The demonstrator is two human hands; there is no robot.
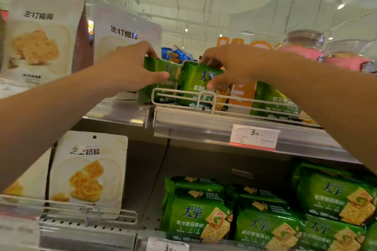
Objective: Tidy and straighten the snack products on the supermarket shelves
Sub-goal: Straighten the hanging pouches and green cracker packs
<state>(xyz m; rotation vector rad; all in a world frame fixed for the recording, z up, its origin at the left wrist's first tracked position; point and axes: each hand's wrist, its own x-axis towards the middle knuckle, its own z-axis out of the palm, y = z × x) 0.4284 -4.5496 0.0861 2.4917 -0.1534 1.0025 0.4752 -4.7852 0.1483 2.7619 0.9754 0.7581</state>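
I see both arms raised to the upper shelf (pixel 204 122). My left hand (pixel 130 67) pinches the left green cracker pack (pixel 161 79); my right hand (pixel 230 65) grips the right green cracker pack (pixel 200 87).

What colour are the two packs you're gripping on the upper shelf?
Green cracker packs with blue lettering, clearest in the head view.

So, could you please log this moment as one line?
left hand: grips left green pack | right hand: grips right green pack | top shelf

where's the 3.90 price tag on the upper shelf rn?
Head view, right of centre: the price tag sits on the upper shelf's front rail, below the wire fence and under the right hand, which grips a green cracker pack.
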